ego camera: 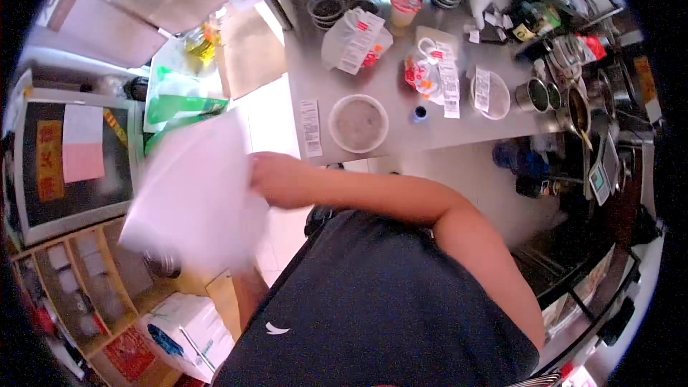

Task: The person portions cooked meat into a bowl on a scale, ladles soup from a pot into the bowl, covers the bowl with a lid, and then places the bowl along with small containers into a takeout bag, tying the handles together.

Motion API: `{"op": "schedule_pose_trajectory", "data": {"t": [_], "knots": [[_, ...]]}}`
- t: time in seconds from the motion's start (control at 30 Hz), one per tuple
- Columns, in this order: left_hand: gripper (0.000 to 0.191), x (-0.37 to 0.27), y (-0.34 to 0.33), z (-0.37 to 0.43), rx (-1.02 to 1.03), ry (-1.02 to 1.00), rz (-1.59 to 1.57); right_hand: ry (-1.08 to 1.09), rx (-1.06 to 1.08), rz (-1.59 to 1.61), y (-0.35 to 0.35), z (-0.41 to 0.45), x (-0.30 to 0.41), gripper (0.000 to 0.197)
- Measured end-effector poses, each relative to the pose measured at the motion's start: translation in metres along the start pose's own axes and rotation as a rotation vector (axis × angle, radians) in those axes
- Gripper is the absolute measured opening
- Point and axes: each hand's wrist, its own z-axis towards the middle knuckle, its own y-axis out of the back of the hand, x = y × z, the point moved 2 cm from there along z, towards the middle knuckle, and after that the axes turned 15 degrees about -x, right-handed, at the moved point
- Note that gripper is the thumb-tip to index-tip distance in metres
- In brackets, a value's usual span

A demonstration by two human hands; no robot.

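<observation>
My right hand reaches across my body to the left and grips the edge of a white plastic bag, which is blurred by motion. My left forearm goes up behind the bag, and the hand itself is hidden there. On the steel counter before me stands a round lidded takeaway container. A printed receipt lies to the left of it. Farther right, a second round container has a receipt on its lid.
Two tied takeaway bags with receipts stand farther back, near a red-topped cup. Stacked plastic containers line the rear. Metal pots are at right. A wooden shelf unit and a white package are at left.
</observation>
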Motion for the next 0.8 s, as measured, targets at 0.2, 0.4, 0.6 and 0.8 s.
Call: {"op": "schedule_pose_trajectory", "data": {"t": [0.2, 0.4, 0.6, 0.8], "knots": [[0.026, 0.073, 0.122, 0.049, -0.096, -0.2, 0.538, -1.318, -0.181, 0.581, 0.041, -0.191, -0.027, 0.057], [0.028, 0.094, 0.124, 0.06, 0.017, 0.413, 0.232, -1.864, -1.02, 0.63, 0.037, -0.303, -0.065, 0.036], [0.043, 0.064, 0.098, 0.058, -0.115, 0.282, 0.526, -1.814, -1.162, 0.766, 0.01, -0.306, -0.094, 0.028], [0.053, 0.032, 0.094, 0.075, -0.086, 0.216, 0.251, -1.729, -1.211, 0.889, 0.006, -0.304, -0.108, 0.023]]}}
